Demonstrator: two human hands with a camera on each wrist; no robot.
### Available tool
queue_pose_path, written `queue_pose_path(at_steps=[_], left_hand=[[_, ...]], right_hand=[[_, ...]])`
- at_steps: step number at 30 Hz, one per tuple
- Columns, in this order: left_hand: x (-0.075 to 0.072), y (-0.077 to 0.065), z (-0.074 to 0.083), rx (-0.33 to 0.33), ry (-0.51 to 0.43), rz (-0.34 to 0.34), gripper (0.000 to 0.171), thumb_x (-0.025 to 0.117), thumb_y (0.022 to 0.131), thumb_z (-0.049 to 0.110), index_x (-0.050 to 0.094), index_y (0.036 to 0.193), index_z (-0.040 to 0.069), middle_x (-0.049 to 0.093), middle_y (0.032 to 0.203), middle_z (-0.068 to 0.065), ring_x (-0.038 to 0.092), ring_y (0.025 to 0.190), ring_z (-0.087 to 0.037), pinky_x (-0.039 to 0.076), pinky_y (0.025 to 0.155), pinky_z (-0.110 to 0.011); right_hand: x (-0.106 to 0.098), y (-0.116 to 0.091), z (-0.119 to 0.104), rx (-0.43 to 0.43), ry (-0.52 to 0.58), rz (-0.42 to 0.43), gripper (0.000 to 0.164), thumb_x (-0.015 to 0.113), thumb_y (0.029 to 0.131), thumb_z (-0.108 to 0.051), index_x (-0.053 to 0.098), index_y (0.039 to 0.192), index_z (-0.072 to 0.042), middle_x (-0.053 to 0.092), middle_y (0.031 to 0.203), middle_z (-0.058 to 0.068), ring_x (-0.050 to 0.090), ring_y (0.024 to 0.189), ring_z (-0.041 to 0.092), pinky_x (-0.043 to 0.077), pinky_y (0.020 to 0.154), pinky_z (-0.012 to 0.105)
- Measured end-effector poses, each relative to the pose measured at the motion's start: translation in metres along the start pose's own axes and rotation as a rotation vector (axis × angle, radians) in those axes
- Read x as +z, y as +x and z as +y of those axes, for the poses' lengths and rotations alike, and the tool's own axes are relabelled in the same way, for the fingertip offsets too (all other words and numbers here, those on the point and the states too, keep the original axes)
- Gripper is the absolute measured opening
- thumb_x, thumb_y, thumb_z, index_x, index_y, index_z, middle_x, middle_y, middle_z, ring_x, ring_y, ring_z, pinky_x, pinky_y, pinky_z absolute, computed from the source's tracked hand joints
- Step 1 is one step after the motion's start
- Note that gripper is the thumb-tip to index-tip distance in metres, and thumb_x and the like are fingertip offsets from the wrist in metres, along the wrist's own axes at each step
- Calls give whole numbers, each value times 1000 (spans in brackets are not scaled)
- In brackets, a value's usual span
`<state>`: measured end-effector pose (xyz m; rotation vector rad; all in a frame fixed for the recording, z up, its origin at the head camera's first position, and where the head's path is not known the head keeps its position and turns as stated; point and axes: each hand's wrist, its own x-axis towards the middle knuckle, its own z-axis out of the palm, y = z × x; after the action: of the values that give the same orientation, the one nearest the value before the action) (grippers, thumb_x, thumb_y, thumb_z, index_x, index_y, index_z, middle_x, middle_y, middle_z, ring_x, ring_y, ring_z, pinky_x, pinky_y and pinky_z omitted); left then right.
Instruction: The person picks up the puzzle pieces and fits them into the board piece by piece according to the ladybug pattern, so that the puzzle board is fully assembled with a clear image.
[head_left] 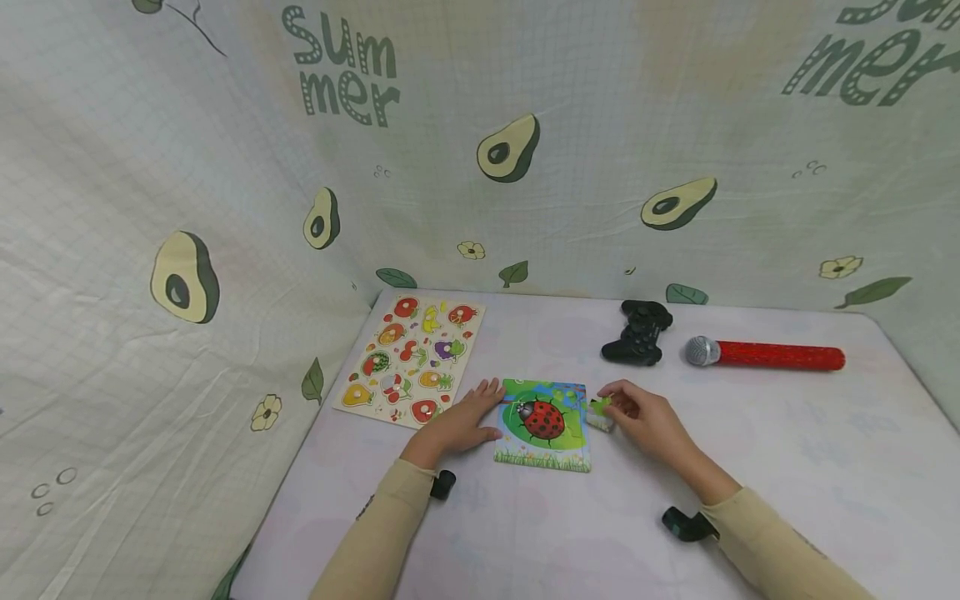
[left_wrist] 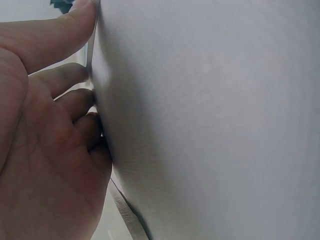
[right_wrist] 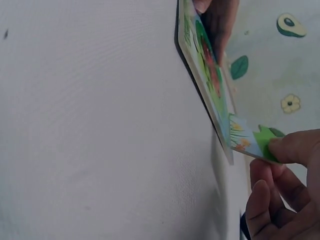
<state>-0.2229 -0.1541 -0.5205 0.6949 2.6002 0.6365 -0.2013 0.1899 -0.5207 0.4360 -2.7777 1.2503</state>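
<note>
A square ladybug puzzle (head_left: 543,425) lies flat on the table, its red ladybug on a green round patch. My left hand (head_left: 463,423) rests at its left edge, fingers straight and the thumb near the lower left side. Between thumb and fingers, my right hand (head_left: 648,423) pinches a small puzzle piece (head_left: 597,415) beside the right edge. In the right wrist view this piece (right_wrist: 250,139) shows grass, orange flowers and bright green, and its end overlaps the puzzle's corner. It is tilted relative to the puzzle there. The left wrist view shows the palm and the fingertips at the table surface.
A fruit board (head_left: 405,358) lies at the back left, close to the left hand. Toward the back right are a black game controller (head_left: 639,333) and a red microphone (head_left: 776,356). A printed cloth (head_left: 577,242) hangs behind the white table (head_left: 525,533).
</note>
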Motion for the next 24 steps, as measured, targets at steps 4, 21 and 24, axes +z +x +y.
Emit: queue_pose_path(at_steps=[4, 21, 24], left_hand=[[1, 0, 0, -1, -3, 3, 76, 67, 100, 31, 27, 162, 12, 13, 170, -5, 6, 157, -23, 12, 127, -41], [-1, -1, 2, 0, -6, 6, 76, 67, 100, 31, 28, 162, 12, 13, 170, -6, 7, 157, -24, 12, 127, -41], [-1, -1, 2, -1, -2, 6, 76, 67, 100, 31, 27, 162, 12, 13, 170, -5, 7, 157, -24, 13, 127, -41]], right_hand=[[3, -3, -2, -35, 44, -27, 22, 74, 93, -7, 71, 114, -13, 66, 85, -7, 61, 75, 7, 53, 67, 23], [20, -8, -11, -71, 161, -169, 19, 78, 90, -10, 73, 108, -9, 67, 84, -8, 62, 74, 5, 55, 67, 24], [24, -9, -12, -71, 164, -183, 19, 78, 90, -10, 73, 108, -8, 66, 84, -8, 61, 74, 5, 54, 66, 24]])
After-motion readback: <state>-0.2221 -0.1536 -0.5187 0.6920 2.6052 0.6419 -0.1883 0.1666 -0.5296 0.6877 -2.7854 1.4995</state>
